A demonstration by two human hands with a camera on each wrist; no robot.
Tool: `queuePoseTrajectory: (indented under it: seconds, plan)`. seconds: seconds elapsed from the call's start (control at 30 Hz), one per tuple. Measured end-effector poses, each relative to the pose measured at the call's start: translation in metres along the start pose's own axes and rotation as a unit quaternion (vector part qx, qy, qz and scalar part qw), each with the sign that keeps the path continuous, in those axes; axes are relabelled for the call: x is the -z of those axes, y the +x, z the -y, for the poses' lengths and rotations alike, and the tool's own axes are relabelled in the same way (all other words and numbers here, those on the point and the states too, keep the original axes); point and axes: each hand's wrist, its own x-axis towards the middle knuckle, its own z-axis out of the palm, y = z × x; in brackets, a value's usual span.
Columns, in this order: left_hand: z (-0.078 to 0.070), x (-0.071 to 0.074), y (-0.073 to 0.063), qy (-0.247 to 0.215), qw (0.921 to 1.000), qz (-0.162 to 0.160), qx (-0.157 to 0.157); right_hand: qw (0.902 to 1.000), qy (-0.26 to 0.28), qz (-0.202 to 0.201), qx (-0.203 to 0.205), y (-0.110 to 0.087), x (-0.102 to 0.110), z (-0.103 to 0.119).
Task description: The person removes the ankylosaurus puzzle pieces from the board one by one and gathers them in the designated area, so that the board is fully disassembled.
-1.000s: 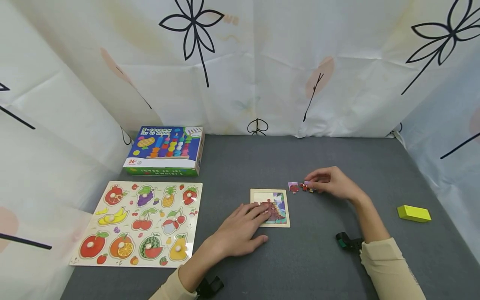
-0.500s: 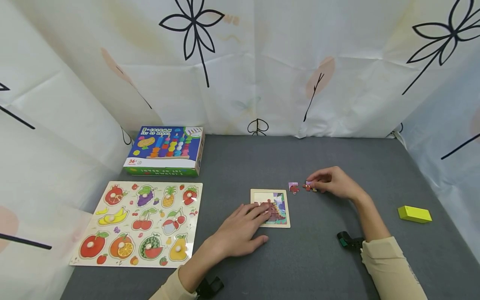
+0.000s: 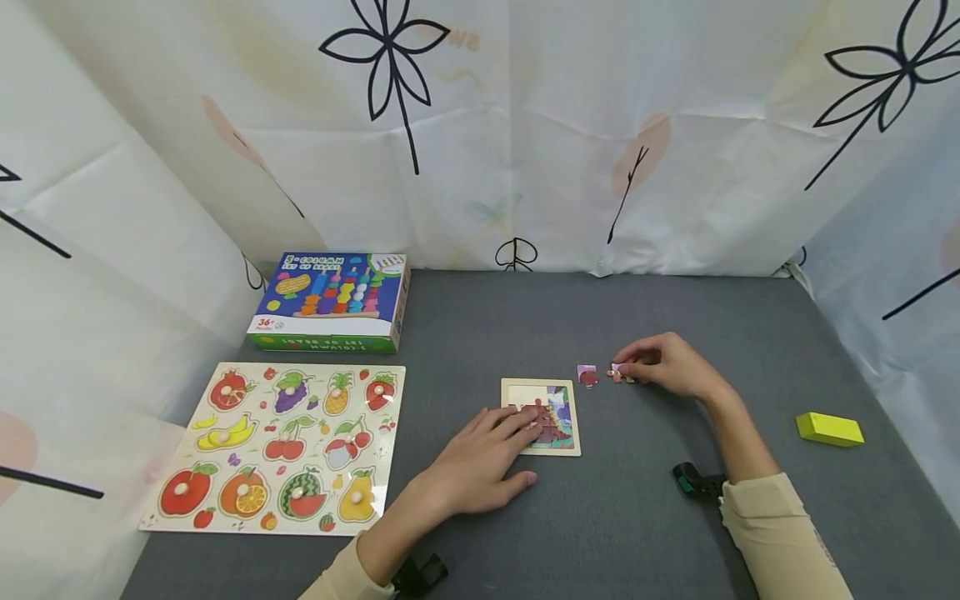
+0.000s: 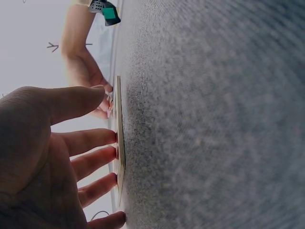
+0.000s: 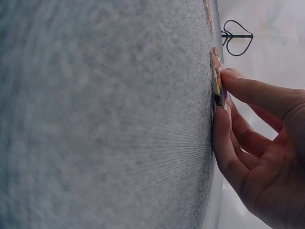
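Right hand (image 3: 663, 364), drawn to narrow pinch, gripped piece (image 3: 617, 375) low by surface (image 3: 615, 500). Second piece (image 3: 587, 376) sat just left of it. Left hand (image 3: 480, 458), loosely spread, rested on puzzle (image 3: 531, 393). Step seemed picking up piece; next move likely called for steady pinch, clean lift.

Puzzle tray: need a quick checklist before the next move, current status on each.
1. Tray steadied: ok, left hand rests on the puzzle tray.
2. Grip: ok, right hand pinches a puzzle piece between its fingers.
3. Piece lifted off the table: cannot tell.
4. Open spot in tray: ok, its far left part is bare; under the left hand, cannot tell.
5. Direct way to tray clear: not ok, a loose piece lies between.
6. Yellow block away from both hands: ok.
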Motion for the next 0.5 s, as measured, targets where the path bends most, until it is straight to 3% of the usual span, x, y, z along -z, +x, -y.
queuePoseTrajectory:
  seconds: [0.5]
  plan:
    - [0.0, 0.0006, -0.0003, -0.004, 1.0, 0.003, 0.002, 0.9997, -0.012, -0.019, -0.011, -0.0009, -0.0006, -0.0002]
